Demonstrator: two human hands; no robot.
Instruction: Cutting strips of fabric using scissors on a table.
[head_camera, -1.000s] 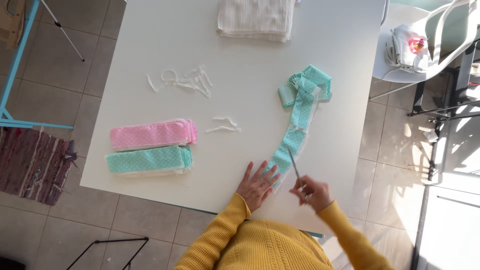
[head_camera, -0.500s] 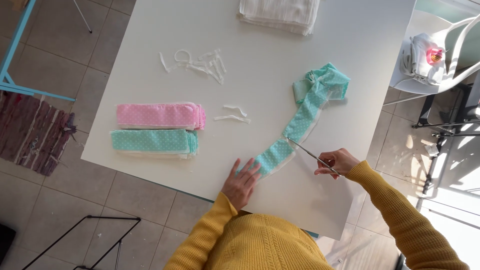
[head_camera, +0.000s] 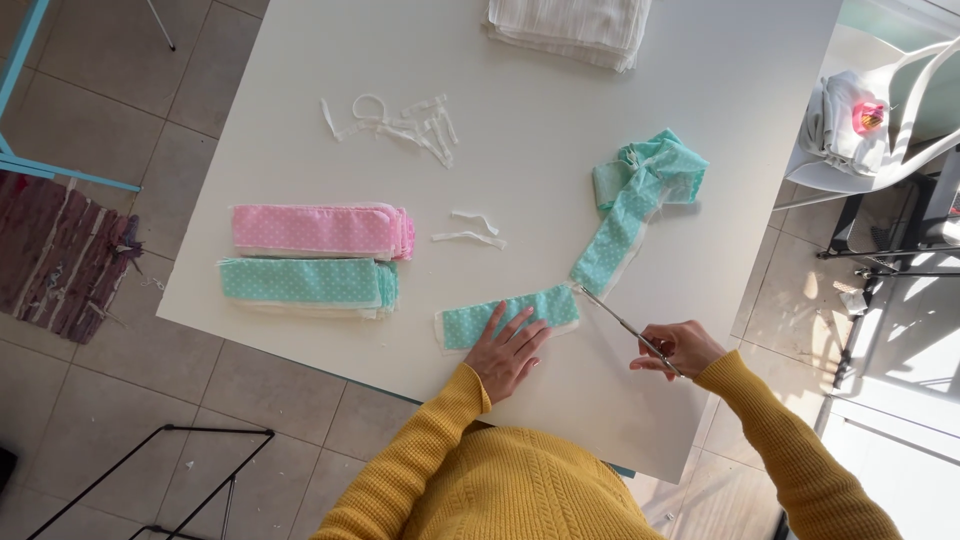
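Left hand (head_camera: 510, 352) flat, fingers spread, on the teal strip (head_camera: 505, 318) near the table (head_camera: 300, 120) edge — right hand (head_camera: 680, 348) grips scissors (head_camera: 620, 322), tips at the strip's end; bare tabletop beyond.

Frame was bright, daylight. Hard sun came in from the right: the tiled floor (head_camera: 890, 300) there was blown out with glare, detail lost near the lower right corner. The white rectangular bench (head_camera: 560, 110) was evenly lit, slightly overexposed, no hotspot. Shadows were short and soft, falling left of the crumpled mint dotted fabric strip (head_camera: 640, 200) and under the right hand (head_camera: 680, 347). Focus was sharp across the centre, no motion blur. Mild wide-angle stretch at the edges; left floor was darker.
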